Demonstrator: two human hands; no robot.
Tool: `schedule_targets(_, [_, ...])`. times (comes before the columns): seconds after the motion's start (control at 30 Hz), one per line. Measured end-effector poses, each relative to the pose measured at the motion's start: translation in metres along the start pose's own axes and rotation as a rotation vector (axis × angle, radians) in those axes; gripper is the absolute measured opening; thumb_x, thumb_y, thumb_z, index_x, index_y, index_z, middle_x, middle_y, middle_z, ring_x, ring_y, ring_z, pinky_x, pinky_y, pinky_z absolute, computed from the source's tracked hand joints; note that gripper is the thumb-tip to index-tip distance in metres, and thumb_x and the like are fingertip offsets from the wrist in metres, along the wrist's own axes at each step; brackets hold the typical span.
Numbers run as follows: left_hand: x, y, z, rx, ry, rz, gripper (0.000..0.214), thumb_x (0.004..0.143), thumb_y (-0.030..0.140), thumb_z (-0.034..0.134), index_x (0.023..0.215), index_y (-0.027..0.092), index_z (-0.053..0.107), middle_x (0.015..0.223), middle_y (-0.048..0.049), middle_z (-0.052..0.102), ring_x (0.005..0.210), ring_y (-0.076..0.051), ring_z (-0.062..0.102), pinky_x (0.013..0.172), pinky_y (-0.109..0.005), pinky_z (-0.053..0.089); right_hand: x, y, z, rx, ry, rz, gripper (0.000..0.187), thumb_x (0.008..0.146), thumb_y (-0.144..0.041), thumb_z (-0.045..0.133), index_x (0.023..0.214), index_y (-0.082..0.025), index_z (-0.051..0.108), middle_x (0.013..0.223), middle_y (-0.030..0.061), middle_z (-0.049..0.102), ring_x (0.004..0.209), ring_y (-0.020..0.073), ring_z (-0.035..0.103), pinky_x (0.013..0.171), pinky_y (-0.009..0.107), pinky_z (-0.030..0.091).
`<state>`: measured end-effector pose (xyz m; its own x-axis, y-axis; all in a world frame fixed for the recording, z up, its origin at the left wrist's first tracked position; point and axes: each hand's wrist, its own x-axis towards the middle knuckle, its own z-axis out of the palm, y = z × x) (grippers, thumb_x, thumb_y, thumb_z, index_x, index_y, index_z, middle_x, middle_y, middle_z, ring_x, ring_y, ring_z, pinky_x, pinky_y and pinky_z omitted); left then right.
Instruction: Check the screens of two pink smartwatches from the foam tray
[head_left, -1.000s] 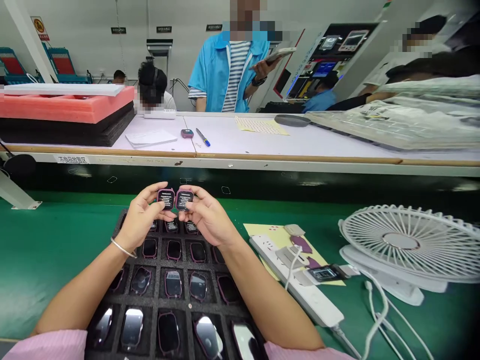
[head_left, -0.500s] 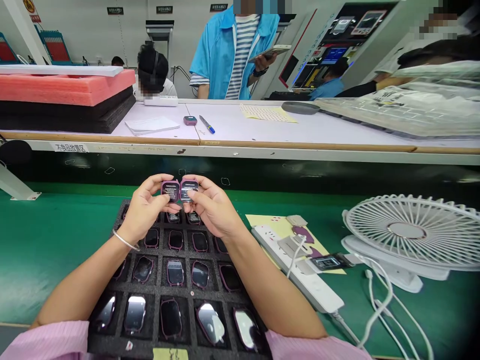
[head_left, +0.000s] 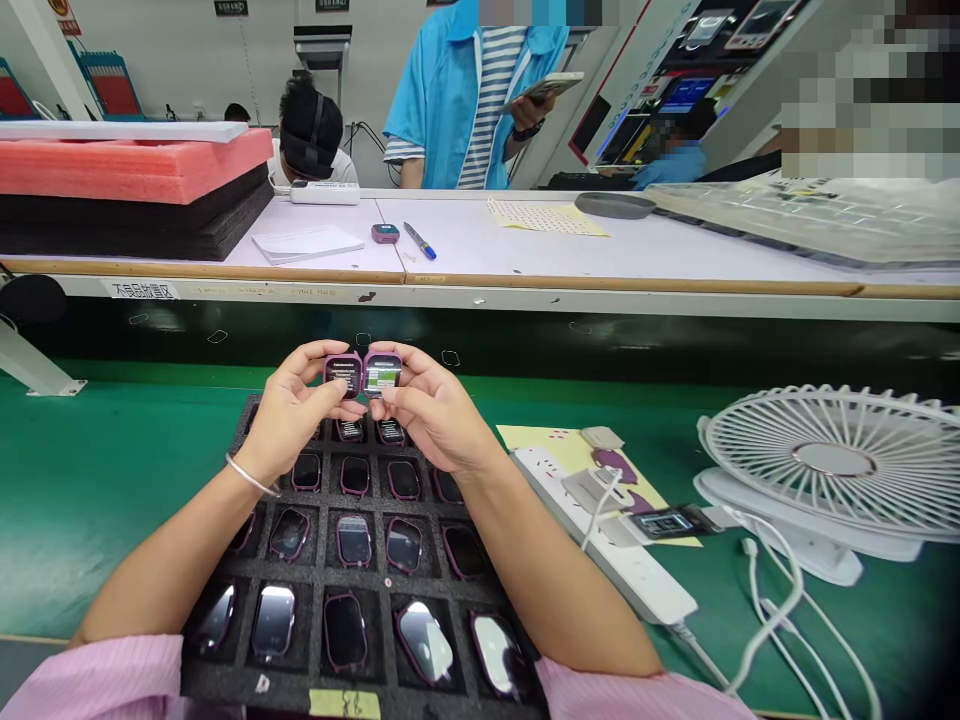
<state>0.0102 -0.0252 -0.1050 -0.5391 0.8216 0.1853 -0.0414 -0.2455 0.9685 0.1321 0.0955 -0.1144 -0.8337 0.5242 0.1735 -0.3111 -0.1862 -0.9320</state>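
My left hand [head_left: 289, 415] pinches a small purple watch body [head_left: 343, 374] with a lit screen of text. Beside it, touching, my right hand [head_left: 431, 410] grips a second purple watch body [head_left: 382, 373] whose screen shows green and white. Both are held up over the far end of a black foam tray [head_left: 319, 600]. The tray's pockets hold several more watch bodies, screens up, such as one [head_left: 354, 540] in the middle rows. A thin bangle sits on my left wrist.
A white power strip [head_left: 607, 545] with plugs and cables lies right of the tray on a yellow sheet. A white desk fan [head_left: 832, 475] stands at the right. Beyond the green belt, a white bench carries pink and black foam [head_left: 127, 190], a notebook, a pen. A person in a blue shirt [head_left: 472, 90] stands behind.
The right watch's screen has changed from dark text to green and white. My hands stay together, barely moved; the view has tilted down a little.
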Motion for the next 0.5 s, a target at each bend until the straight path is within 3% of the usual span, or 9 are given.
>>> schedule_targets(0.27, [-0.0003,0.0000,-0.0003,-0.025,-0.038,0.001,0.047,0.071,0.014,0.069,0.117,0.018,0.057,0.121,-0.0068,0.068,0.069,-0.012,0.075,0.073,-0.029,0.066,0.0006,-0.0019,-0.0001,0.010,0.007,-0.009,0.046,0.069,-0.012,0.073,0.111,-0.023,0.061,0.090,-0.0016,0.065,0.061,0.0091,0.057,0.058,0.027,0.049])
schedule_targets(0.4, [0.0001,0.0005,0.0002,-0.026,-0.004,-0.044,0.033,0.080,0.026,0.069,0.111,0.017,0.060,0.101,-0.0035,0.071,0.062,-0.014,0.074,0.064,-0.028,0.066,0.0038,0.0021,-0.0004,0.038,0.042,0.009,0.029,0.078,-0.027,0.075,0.104,-0.022,0.064,0.087,-0.0007,0.063,0.055,0.0078,0.052,0.051,0.025,0.045])
schedule_targets(0.5, [-0.0002,0.0015,0.0001,-0.066,0.003,-0.067,0.027,0.085,0.034,0.064,0.106,0.017,0.062,0.087,-0.0008,0.069,0.059,-0.016,0.074,0.059,-0.028,0.065,0.0058,0.0040,-0.0007,0.079,0.060,0.030,0.026,0.081,-0.039,0.073,0.099,-0.021,0.067,0.078,-0.0005,0.062,0.051,0.0090,0.050,0.046,0.026,0.042])
